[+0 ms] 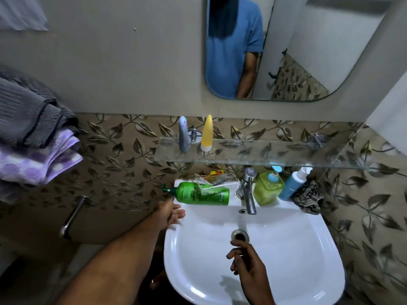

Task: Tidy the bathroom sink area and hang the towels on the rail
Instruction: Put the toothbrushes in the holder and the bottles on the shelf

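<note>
A white sink [308, 249] fills the lower middle of the head view. A green bottle [202, 193] lies on its side on the sink's back left ledge. My left hand [170, 213] hovers just below the bottle's dark cap, fingers apart, holding nothing. My right hand [247, 263] hangs over the basin near the drain, fingers loosely curled and empty. A grey towel [28, 113] and a purple patterned towel [35, 164] hang bunched at the left. A grey tube [184, 134] and a yellow tube [207, 133] stand on the glass shelf [275, 155].
Behind the chrome tap [247, 190] lie crumpled wrappers [217, 177]. A yellow-green soap bottle [267, 191], a blue pump bottle [294, 183] and a dark patterned cloth [308, 200] sit on the right ledge. A metal handle [71, 216] juts from the left wall; a mirror [286, 51] hangs above.
</note>
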